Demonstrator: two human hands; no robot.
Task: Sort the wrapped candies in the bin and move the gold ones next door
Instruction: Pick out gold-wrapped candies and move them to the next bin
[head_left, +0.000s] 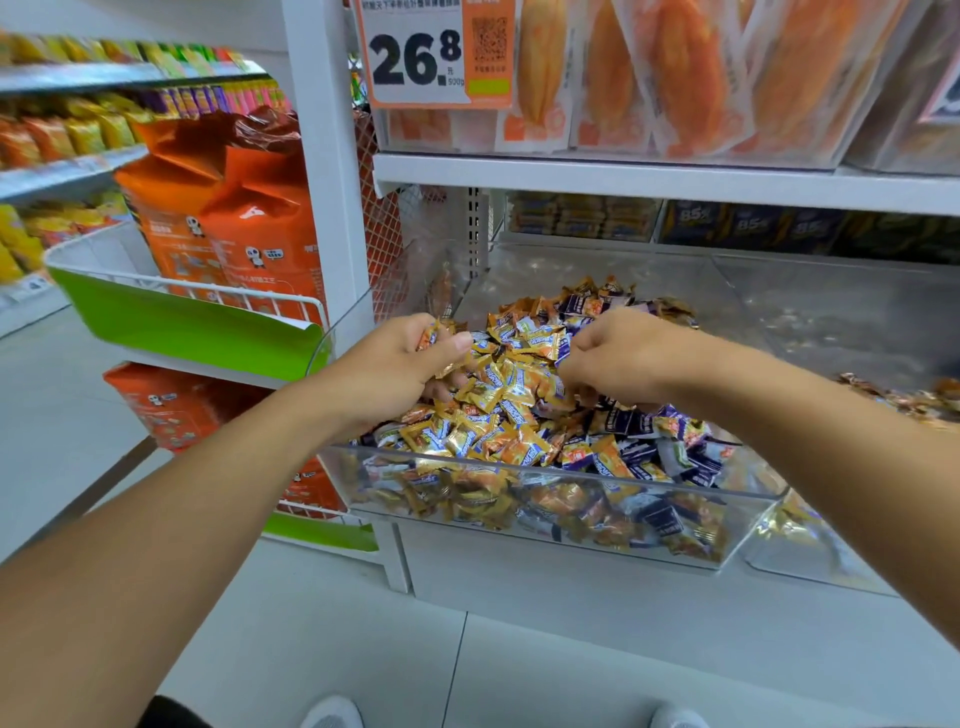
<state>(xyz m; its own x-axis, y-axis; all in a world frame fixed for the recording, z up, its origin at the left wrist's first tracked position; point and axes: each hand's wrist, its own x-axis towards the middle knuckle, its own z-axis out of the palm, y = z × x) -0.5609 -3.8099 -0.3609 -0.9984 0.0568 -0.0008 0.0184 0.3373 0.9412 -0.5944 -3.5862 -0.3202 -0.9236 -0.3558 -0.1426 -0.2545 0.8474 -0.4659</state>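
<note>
A clear plastic bin (545, 470) on the lower shelf holds a heap of wrapped candies, gold ones (511, 400) mixed with dark purple ones (631, 421). My left hand (400, 364) hovers over the bin's left side, closed around a bunch of gold candies (431, 335) that poke out above the thumb. My right hand (618, 356) is over the middle of the heap, fingers curled down into the candies; what it grips is hidden. To the right stands a neighbouring clear bin (841, 312) with a few gold candies (904, 395) in it.
A white shelf (623, 179) with bagged orange snacks hangs just above the bins. A white upright post (332, 171) stands left of the bin. Left of that is a wire basket with a green front (182, 327) and orange bags (228, 213). Grey floor lies below.
</note>
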